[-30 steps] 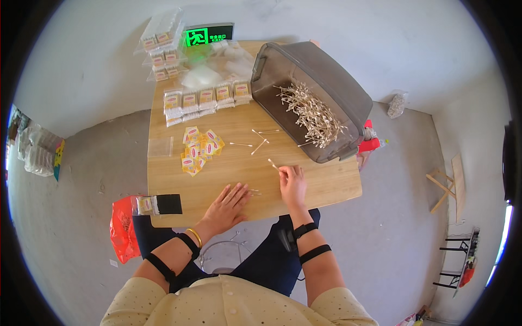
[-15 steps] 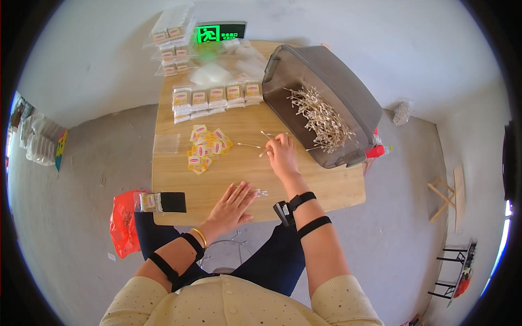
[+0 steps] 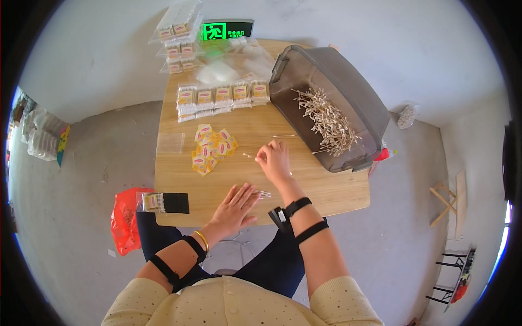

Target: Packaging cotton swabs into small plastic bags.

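My left hand (image 3: 234, 209) lies flat near the table's front edge, fingers stretched out over a small bunch of cotton swabs (image 3: 263, 194). The swabs' tips stick out to the right from under my fingers. Up and to the right, my right hand (image 3: 275, 163) is closed in a pinch on a cotton swab (image 3: 247, 155), whose tip points left. A loose swab (image 3: 284, 135) rests on the table just beyond that hand. Many more swabs form a heap (image 3: 329, 122) inside a grey plastic bin (image 3: 348, 70) tipped on its side, its opening facing me.
Yellow and white paper cards (image 3: 209, 149) lie scattered left of my right hand. Behind them stand packed swab bags (image 3: 223, 98) in rows, with clear plastic bags (image 3: 217, 71) farther back. A filled pack and black pad (image 3: 175, 202) sit at the left front edge, beside a red bag (image 3: 125, 223).
My right hand has moved a little left and nearer to me, with the swab pinched. The left hand stays flat on the bunch. The whole view has shifted slightly.
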Motion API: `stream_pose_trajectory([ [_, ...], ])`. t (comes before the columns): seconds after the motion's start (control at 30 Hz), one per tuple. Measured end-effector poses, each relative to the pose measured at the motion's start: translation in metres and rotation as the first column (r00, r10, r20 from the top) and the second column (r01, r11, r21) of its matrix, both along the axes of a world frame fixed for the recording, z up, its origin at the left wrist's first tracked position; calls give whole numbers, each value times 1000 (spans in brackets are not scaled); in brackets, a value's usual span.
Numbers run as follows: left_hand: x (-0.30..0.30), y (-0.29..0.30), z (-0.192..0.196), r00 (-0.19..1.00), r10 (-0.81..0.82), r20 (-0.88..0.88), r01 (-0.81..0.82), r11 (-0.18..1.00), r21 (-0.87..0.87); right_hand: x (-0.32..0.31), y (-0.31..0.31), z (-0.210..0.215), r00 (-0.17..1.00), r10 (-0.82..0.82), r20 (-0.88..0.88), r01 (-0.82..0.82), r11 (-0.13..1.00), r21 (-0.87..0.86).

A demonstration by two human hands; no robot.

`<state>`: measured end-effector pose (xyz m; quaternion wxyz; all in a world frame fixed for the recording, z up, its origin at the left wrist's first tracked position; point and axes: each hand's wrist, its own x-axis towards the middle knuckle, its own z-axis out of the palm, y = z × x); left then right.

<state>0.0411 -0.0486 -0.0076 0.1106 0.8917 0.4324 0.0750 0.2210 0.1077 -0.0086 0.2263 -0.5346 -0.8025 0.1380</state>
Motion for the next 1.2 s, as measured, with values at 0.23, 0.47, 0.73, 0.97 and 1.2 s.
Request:
stream_pose_trajectory([
  [0.23, -3, 4, 12, 997, 38, -72, -40, 999, -26, 20, -53, 1, 982, -1, -189, -13, 997, -73],
  [0.47, 4, 30, 8, 992, 108, -65, -108, 994, -5, 71, -22, -20, 966, -256, -44, 253, 965, -62],
  [0.73, 14, 40, 4, 990, 138, -17, -138, 990, -13, 60, 50, 2, 952, -291, -100, 298, 952, 70],
  [0.97, 19, 51, 6, 985, 169, 44, -169, 986, -10, 38, 4, 3, 994, -106, -41, 100, 986, -131],
  [1.2, 14, 52, 3, 991, 135, 15, -135, 991, -3, 109, -1, 38, 909, -368, 198, 359, 930, 81],
])
